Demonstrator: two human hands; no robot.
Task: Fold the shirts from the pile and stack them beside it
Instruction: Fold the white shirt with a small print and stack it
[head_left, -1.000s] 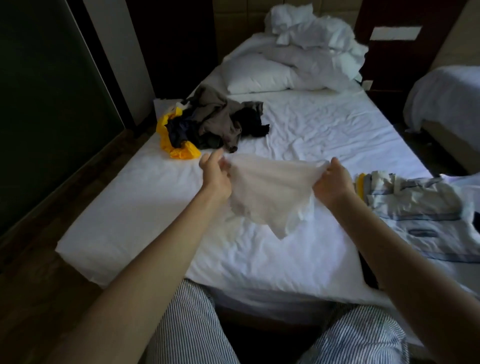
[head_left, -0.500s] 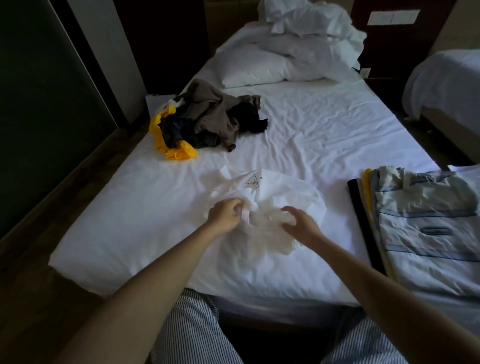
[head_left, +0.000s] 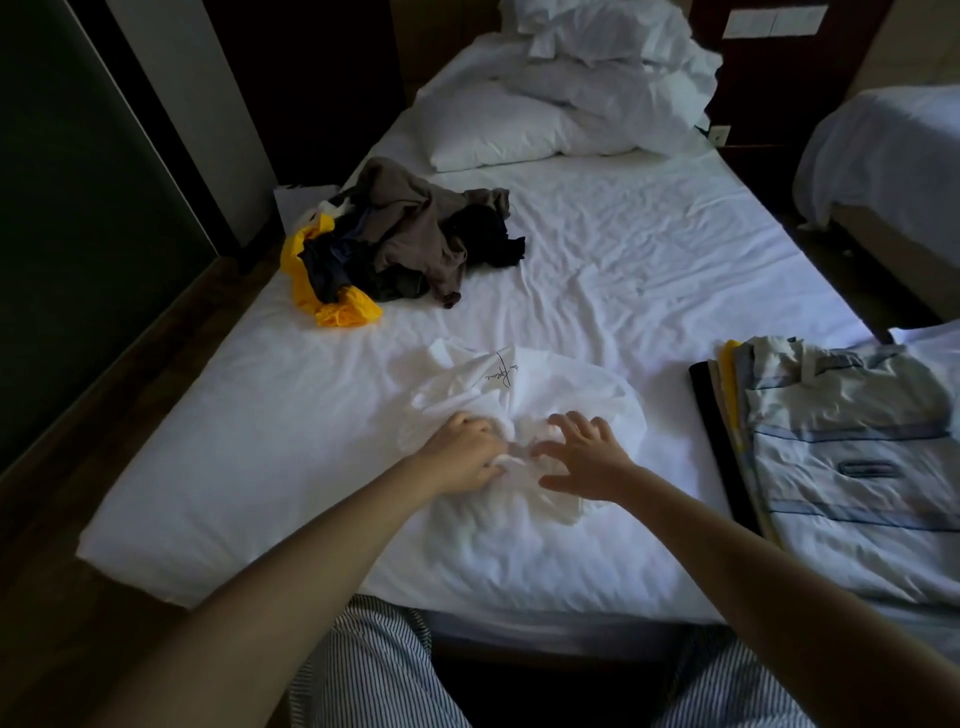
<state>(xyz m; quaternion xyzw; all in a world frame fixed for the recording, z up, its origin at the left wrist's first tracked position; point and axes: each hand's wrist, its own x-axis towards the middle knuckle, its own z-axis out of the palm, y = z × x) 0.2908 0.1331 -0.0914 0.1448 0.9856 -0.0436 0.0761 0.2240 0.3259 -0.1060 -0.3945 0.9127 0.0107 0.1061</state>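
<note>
A white shirt (head_left: 524, 395) lies bunched on the bed (head_left: 649, 270), between the dark-and-yellow pile (head_left: 400, 244) and the folded stack (head_left: 841, 447) at the right. The left hand (head_left: 467, 457) has its fingers curled into the cloth near the shirt's near edge, pinching it. The right hand (head_left: 582, 457) is spread wide, holding nothing; whether it touches the fabric cannot be told. The step appears to be spreading the shirt flat. Next, both hands likely need to find its edges and smooth it before any fold.
</note>
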